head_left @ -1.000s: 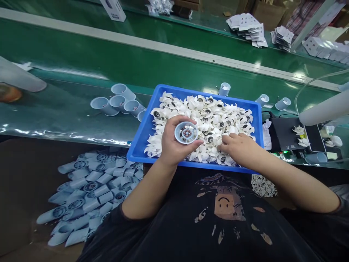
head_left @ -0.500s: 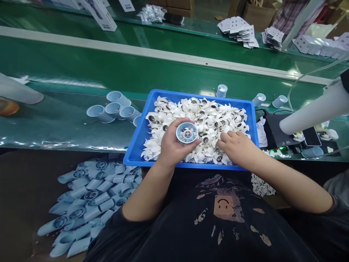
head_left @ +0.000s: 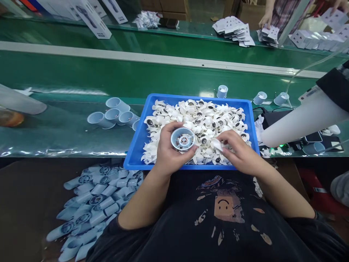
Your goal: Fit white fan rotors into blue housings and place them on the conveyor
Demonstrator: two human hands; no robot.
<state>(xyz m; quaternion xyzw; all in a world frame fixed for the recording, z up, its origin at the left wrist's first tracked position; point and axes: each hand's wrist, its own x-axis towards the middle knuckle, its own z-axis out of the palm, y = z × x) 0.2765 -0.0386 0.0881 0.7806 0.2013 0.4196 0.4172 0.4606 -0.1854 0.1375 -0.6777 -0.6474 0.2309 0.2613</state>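
Observation:
My left hand (head_left: 169,149) is wrapped round a light-blue cylindrical housing (head_left: 183,139), its round end facing up and showing spokes and a hub inside. To the right, my right hand (head_left: 236,150) pinches a white fan blade (head_left: 216,144) between thumb and fingers, just over the pile. Both hands are above a blue tray (head_left: 191,167) heaped with white fan impellers (head_left: 174,109), several of which show dark round centres.
Several light-blue housings (head_left: 116,104) stand on the green bench left of the tray. More lie piled (head_left: 103,203) below at lower left. A white tube (head_left: 294,122) slants in at right. Across the bench, a co-worker's hand (head_left: 265,20) touches stacked white cards (head_left: 268,34).
My right hand has lifted a white fan blade from the pile and turned toward the housing. My left hand has shifted slightly left. A co-worker's hands have come into view at the top right.

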